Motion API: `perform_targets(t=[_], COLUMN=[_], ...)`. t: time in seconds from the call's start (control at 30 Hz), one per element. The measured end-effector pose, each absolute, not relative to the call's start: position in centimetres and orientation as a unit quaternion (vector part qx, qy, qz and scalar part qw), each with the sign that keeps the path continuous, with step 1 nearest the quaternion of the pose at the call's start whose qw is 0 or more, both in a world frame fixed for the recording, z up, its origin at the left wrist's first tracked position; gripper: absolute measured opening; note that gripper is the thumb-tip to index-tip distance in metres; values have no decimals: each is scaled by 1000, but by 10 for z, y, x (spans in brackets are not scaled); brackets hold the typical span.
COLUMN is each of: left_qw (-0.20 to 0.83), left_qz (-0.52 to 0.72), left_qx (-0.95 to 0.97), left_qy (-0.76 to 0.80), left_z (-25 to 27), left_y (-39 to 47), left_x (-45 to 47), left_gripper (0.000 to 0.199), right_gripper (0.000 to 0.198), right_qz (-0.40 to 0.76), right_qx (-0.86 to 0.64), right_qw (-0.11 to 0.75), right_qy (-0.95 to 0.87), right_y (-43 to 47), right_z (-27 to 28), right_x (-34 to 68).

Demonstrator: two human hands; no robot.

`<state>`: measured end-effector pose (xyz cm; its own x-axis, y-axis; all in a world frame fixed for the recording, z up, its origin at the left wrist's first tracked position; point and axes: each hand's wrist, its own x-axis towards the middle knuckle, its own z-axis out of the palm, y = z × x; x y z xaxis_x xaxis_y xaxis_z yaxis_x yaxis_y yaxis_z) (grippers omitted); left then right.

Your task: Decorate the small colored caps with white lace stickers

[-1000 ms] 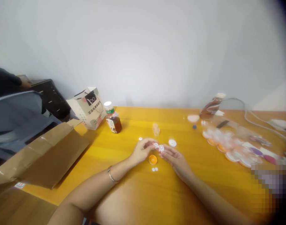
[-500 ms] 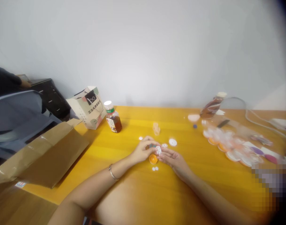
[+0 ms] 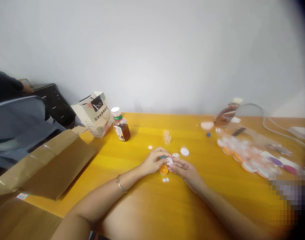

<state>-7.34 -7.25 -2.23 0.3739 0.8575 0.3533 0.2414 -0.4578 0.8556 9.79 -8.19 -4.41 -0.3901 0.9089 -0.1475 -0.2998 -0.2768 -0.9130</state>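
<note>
My left hand (image 3: 154, 161) and my right hand (image 3: 184, 169) meet over the middle of the yellow table. Between their fingertips they pinch a small white round piece with holes (image 3: 169, 161). A blue-green piece (image 3: 163, 157) shows behind my left fingers; whether they hold it I cannot tell. Just below the fingers sits an orange round cup-like part (image 3: 163, 169), with two small white discs (image 3: 165, 180) in front of it. Beyond my fingertips lie another white holed disc (image 3: 175, 155) and a larger white disc (image 3: 184, 152). A little white ring (image 3: 150, 147) rests to the left.
A clear plastic piece (image 3: 167, 137) lies farther back. To the left stand a drink bottle (image 3: 121, 126), a paper bag (image 3: 93, 115) and an open cardboard box (image 3: 57, 163). Rightward are a second bottle (image 3: 226, 114), clear-and-orange round cases (image 3: 247, 156) and a cable. Another person's sleeve (image 3: 4, 83) shows far left.
The white piece between my fingertips has turned slightly and now looks rounder. My hands have stayed in nearly the same place.
</note>
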Motion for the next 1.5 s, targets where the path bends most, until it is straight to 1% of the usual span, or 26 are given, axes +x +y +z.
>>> perform_targets(t=[0.3, 0.63, 0.87, 1.03, 1.1, 1.2, 1.27, 1.4, 1.5], left_qw=[356, 420, 383, 390, 389, 370, 344, 311, 277], left_qz=[399, 406, 425, 421, 418, 406, 375, 263, 220], left_qx=[743, 677, 680, 685, 689, 711, 745, 815, 842], left_qy=[402, 448, 459, 448, 446, 439, 431, 411, 406], left_z=[-19, -23, -27, -25, -18, -4, 6, 15, 13], left_y=[-76, -76, -80, -79, -79, -79, -80, -83, -85], left_x=[-71, -66, -63, -64, -66, -73, -78, -87, -88], left_gripper=[19, 18, 14, 14, 15, 16, 15, 13, 12], right_gripper=[27, 27, 27, 29, 34, 43, 44, 44, 38], right_qz=[694, 660, 642, 630, 620, 572, 514, 400, 373], right_qx=[-373, -381, -405, -399, -392, -394, -401, -398, -388], right_qw=[443, 440, 442, 443, 449, 472, 470, 421, 389], right_qy=[-428, -474, -478, -497, -510, -543, -596, -710, -748], right_y=[-81, -80, -80, -82, -83, -83, -83, -86, -87], right_z=[-48, -49, -49, -44, -44, -47, -50, -54, -56], right_x=[98, 99, 98, 96, 94, 94, 95, 97, 97])
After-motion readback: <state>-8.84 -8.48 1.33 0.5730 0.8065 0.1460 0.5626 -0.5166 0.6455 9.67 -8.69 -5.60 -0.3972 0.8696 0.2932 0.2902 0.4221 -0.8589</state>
